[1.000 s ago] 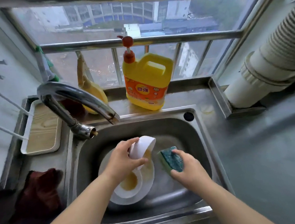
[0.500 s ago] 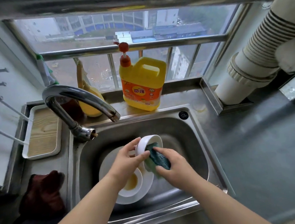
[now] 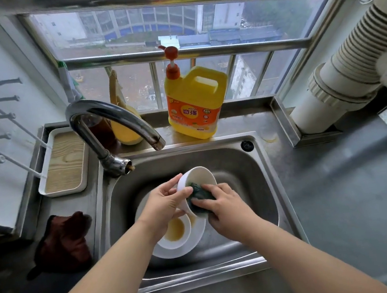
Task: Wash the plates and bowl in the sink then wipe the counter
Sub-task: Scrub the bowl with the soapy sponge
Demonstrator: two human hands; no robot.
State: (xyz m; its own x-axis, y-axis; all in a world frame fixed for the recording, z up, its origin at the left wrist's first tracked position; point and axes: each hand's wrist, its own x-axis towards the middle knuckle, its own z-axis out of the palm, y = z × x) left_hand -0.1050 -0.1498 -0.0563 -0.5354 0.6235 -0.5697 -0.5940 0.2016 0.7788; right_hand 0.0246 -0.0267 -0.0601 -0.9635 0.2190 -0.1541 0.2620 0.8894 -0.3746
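Tilting the bowl point(image 3: 199, 177) rightward, our left hand point(image 3: 164, 204) grips it while our right hand point(image 3: 226, 206) presses the sponge point(image 3: 198, 194) inside

The left hand point(image 3: 164, 204) holds a white bowl point(image 3: 197, 182) tipped on its side over the sink point(image 3: 246, 176), thumb on the rim & fingers point(image 3: 169, 184) round the back. The right hand point(image 3: 226, 209) pushes a green sponge point(image 3: 198, 195) into the bowl. Under them sit a small dish point(image 3: 173, 234) w/ brown sauce in it, on top of a big white plate point(image 3: 175, 250). The tap point(image 3: 112, 121) curves over the sink; no water seen coming out. A yellow soap jug point(image 3: 196, 102) w/ a red pump stands behind the sink. A dark red cloth point(image 3: 63, 241) lies on the counter point(image 3: 349, 188) at left, near a wood tray point(image 3: 65, 161).
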